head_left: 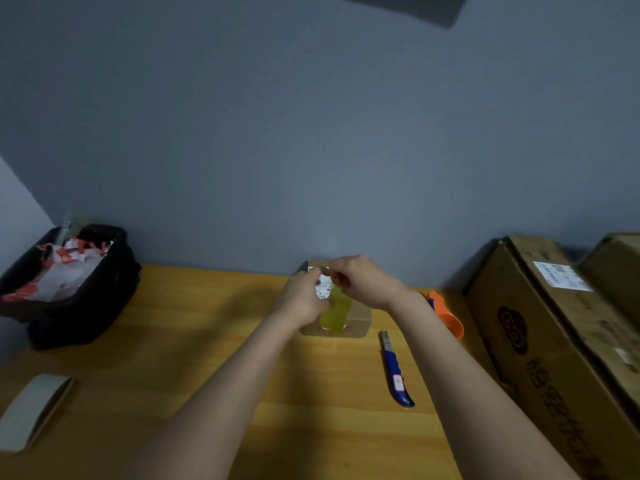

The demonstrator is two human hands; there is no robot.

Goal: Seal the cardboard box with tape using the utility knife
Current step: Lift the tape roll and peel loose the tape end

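Observation:
A small cardboard box [358, 318] with a white label stands on the wooden table [207, 323] near the wall. A yellowish roll of tape [335, 311] is held above the box. My left hand [303, 299] grips the roll from the left. My right hand [360, 280] pinches the tape end at the roll's top. The blue utility knife [394, 370] lies on the table to the right of the box, untouched, its blade end pointing away from me.
A black bin [79, 296] full of white and red scraps sits at the far left. An empty cardboard tape core [33, 410] lies at the near left. An orange tape dispenser [446, 313] and large cardboard cartons [554, 341] stand at the right.

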